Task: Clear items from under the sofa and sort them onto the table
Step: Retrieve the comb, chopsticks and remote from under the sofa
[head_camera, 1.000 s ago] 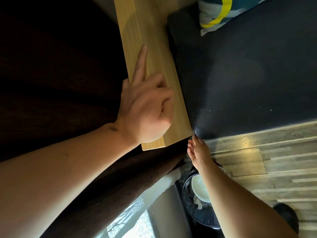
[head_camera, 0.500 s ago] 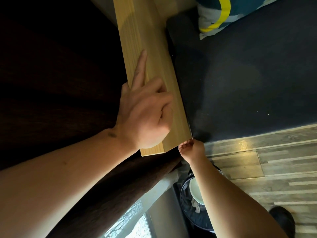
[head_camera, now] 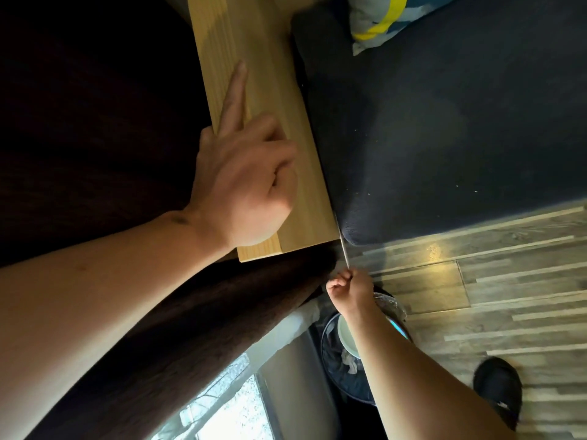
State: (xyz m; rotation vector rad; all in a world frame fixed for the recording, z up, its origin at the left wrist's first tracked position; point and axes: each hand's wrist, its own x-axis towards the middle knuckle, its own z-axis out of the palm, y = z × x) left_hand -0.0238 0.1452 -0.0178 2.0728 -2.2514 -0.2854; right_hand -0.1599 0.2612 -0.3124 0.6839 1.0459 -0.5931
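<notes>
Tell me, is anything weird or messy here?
Yes. A thin rod sticks out of the crack between the wooden armrest and the dark sofa cushion, pinched by the right hand. Pale crumbs speckle the cushion. The left hand rests on the armrest.

We see a pale wooden armrest (head_camera: 270, 128), smooth and matt with fine straight grain. The sofa cushion (head_camera: 444, 128) beside it is dark woven cloth, matt and speckled with crumbs. The floor (head_camera: 508, 281) is grey wood-look plank with a soft sheen. The curtain (head_camera: 178, 328) looks like plush brown cloth.
</notes>
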